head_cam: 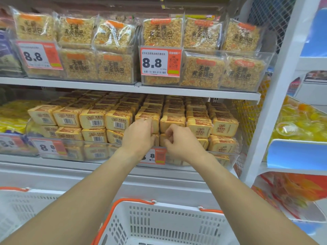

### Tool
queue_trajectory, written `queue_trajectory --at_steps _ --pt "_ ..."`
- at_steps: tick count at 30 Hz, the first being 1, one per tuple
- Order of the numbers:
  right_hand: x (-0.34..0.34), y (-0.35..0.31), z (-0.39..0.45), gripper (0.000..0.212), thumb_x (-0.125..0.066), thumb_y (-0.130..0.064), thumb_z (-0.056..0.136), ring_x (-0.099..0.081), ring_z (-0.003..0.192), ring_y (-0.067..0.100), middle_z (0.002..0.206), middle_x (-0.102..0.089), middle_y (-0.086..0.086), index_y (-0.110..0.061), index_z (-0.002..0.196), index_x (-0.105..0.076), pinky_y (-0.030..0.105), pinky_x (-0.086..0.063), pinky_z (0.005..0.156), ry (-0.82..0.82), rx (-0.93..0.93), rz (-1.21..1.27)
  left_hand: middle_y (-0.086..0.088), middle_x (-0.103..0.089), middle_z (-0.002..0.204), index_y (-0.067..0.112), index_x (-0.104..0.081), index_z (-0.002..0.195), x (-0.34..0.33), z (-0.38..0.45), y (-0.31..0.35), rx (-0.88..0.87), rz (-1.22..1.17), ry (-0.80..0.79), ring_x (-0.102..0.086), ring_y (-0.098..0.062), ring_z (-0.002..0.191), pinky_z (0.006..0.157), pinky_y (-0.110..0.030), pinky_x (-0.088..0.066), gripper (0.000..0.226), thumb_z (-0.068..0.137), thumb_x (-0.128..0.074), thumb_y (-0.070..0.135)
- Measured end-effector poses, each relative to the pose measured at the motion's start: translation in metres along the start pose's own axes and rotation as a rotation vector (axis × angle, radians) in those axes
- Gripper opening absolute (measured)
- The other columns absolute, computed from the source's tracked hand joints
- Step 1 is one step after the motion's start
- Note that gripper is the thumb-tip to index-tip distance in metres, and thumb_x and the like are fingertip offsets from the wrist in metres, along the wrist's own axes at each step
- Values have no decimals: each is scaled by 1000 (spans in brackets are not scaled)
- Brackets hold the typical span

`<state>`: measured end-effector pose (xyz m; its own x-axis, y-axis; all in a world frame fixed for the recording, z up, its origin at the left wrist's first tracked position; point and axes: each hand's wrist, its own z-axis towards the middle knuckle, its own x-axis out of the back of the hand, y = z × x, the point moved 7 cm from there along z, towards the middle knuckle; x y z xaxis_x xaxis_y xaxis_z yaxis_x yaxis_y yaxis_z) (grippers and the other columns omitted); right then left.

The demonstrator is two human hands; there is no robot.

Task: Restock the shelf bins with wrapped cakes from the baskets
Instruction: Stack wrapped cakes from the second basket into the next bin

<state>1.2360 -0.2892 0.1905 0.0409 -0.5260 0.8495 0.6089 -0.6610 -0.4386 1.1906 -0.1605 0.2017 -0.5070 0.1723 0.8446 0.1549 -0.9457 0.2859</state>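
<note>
Hands both at the bin front: our left hand (138, 137) grips a wrapped cake (147, 121) in the top row. Our right hand (178, 140), just beside, is curled, pinching a lower cake (163, 139); white basket (169, 225) below our wrists.

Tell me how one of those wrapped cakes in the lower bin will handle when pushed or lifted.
The wrapped cakes look blocky and flat-sided, so they should slide and stack rather than roll. The glossy film probably makes them a bit slippery. They look soft, so the left hand pressing hard might dent one.
</note>
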Motion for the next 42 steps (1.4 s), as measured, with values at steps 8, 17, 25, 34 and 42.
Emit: queue_trajectory --at_steps 8,17,25,34,42 --pt "16 4 -5 17 -63 -27 91 -62 99 22 96 -70 2 -19 103 -70 42 -57 84 -18 5 39 -5 -69 89 18 -67 84 -5 -4 3 97 -5 -177 -67 -29 87 77 -40 -59 11 87 -73 27" --pt "2 36 -17 27 -45 -25 100 -58 84 25 87 -59 4 -10 93 -67 33 -43 65 -437 -129 -164 1 -60 68 15 -66 79 -36 -9 29 -41 -134 -575 -56 -17 64 56 -28 -42 36 103 -53 39" --pt "14 60 -21 17 -51 -16 90 -59 80 20 92 -67 7 -14 80 -65 30 -45 65 -583 -285 -197 4 -58 66 20 -57 65 -71 -8 49 -155 -42 -634 -54 -16 63 55 -31 -39 39 91 -63 48" --pt "4 70 -18 12 -51 -19 87 -53 74 16 80 -57 2 -17 75 -55 27 -41 62 -578 -317 -131 4 -49 60 17 -50 61 -86 -1 58 -210 5 -654 -47 -18 59 54 -33 -36 52 80 -68 62" --pt "20 61 -9 44 -44 -28 54 -64 80 28 84 -72 9 -6 79 -74 37 -57 63 -463 -206 -61 -3 -66 76 7 -71 84 -81 5 58 -156 -76 -719 -61 -24 71 60 -38 -47 51 81 -73 58"
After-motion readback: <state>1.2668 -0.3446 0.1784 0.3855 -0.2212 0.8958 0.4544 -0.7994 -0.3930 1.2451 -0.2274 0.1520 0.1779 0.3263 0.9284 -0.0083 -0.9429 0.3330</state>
